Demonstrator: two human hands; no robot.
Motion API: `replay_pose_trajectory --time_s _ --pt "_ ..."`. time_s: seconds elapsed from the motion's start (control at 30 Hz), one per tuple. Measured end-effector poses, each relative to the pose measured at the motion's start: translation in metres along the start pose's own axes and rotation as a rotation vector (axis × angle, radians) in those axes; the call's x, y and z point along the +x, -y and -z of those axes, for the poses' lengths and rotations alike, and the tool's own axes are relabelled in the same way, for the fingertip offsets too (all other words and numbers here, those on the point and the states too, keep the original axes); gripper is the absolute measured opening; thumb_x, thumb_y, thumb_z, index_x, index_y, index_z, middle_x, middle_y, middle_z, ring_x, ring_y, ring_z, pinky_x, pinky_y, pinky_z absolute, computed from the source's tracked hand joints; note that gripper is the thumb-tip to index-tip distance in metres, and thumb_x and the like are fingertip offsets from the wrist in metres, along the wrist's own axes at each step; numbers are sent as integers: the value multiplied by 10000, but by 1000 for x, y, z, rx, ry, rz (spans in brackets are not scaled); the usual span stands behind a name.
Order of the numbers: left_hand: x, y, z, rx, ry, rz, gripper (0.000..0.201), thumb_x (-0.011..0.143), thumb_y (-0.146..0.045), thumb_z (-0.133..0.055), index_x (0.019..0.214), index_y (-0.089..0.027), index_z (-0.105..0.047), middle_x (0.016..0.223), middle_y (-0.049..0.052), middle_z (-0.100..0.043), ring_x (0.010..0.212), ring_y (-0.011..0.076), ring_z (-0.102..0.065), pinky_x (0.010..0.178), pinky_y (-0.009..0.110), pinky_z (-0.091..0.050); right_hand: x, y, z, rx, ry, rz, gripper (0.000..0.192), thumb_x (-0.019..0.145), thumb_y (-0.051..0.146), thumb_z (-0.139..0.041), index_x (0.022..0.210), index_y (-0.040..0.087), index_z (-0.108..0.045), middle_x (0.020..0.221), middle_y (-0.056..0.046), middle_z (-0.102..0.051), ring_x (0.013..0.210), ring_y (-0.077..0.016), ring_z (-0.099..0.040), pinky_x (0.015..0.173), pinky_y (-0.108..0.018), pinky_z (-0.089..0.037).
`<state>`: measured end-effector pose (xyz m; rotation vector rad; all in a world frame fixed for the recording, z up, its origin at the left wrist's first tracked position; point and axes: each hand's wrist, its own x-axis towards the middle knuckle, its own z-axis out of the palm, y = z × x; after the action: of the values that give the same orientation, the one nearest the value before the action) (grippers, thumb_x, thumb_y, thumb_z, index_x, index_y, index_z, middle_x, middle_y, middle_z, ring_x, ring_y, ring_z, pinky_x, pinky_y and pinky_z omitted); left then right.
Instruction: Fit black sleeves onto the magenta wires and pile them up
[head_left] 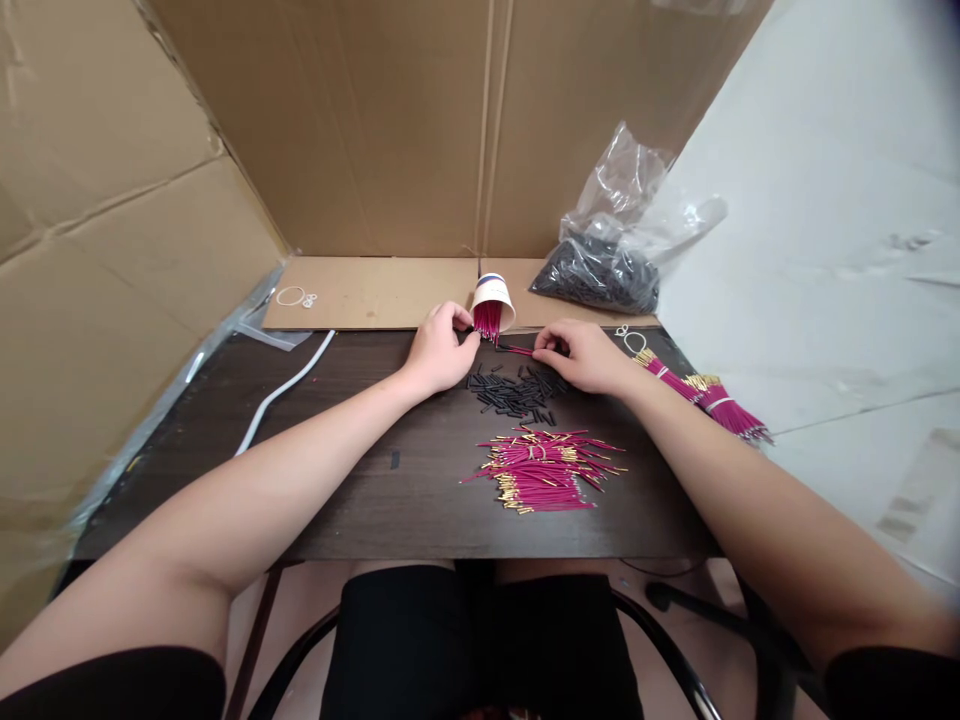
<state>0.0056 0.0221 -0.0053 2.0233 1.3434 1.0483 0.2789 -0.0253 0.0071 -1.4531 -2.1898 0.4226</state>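
A paper cup (pixel 493 290) lies tipped with its mouth toward me, and magenta wires (pixel 487 320) stick out of it. My left hand (pixel 444 350) is beside the cup's mouth, finger and thumb pinched on a small dark piece, perhaps a black sleeve. My right hand (pixel 577 355) is closed on a magenta wire (pixel 519 350) whose black-covered end points left toward the cup. Short black sleeves (pixel 514 392) lie in a loose pile just below both hands. Closer to me is a heap of magenta wires with gold ends (pixel 536 470), partly tied in a bundle.
A clear plastic bag of black sleeves (pixel 600 270) stands at the back right. Tied wire bundles (pixel 724 405) lie by the right table edge. Cardboard walls (pixel 337 120) rise behind and left. Rubber bands (pixel 291 296) and a white cable (pixel 285 390) are on the left.
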Motion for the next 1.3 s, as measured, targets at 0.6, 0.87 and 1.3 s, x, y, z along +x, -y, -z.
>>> replay_pose_trajectory --time_s 0.6,0.87,1.3 --pt "-1 -1 1 -7 26 11 182 904 -116 -762 977 -193 -615 1016 81 -697 876 200 -602 869 390 -504 0 4 0 -430 123 137 230 1104 261 -465 992 186 -651 1039 -184 -690 1022 -348 -581 886 -470 -401" --pt "0 -1 1 6 32 7 178 904 -119 -766 976 -190 -620 1008 78 -702 855 195 -594 856 385 -497 -1 10 5 -471 140 145 193 1079 295 -521 987 183 -649 1057 -188 -709 1043 -360 -585 876 -467 -366" --pt "0 0 1 -6 34 16 169 899 -130 -765 973 -198 -629 971 70 -704 850 201 -593 835 382 -490 -1 -7 5 -392 160 131 139 1045 278 -542 925 212 -568 1007 -160 -701 976 -332 -578 886 -472 -411"
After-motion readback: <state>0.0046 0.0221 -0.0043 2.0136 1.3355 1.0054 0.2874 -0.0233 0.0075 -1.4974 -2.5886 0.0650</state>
